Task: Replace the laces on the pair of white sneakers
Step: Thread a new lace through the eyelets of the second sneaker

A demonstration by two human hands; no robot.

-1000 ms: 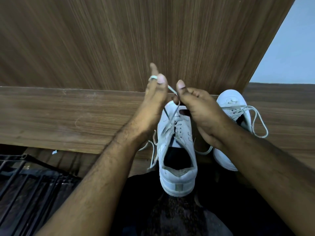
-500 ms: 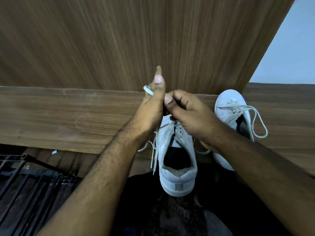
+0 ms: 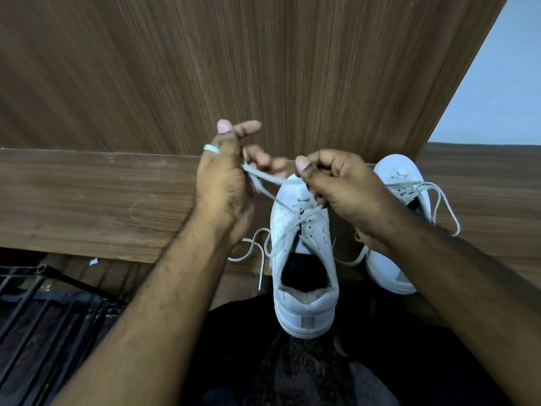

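A white sneaker [image 3: 304,288] stands in the middle with its heel toward me and its toe against the wooden ledge. Its white lace [image 3: 281,230] crosses the upper eyelets, and loose ends trail off to the left. My left hand [image 3: 225,186] has the lace looped round its thumb and holds the strand taut above the toe. My right hand [image 3: 336,189] pinches the other part of the same lace just over the toe. The second white sneaker [image 3: 395,224] lies at the right behind my right wrist, laced, with a loop hanging out.
A wide wooden ledge [image 3: 87,200] runs across the view under a tall wooden panel [image 3: 263,68]. A black metal rack [image 3: 44,317] sits at the lower left. Dark clothing [image 3: 292,376] fills the bottom centre below the sneaker.
My hands, pressed together above the toe before, have drawn apart. The left hand moved left with the lace round the thumb, and the strand now stretches between the two hands.
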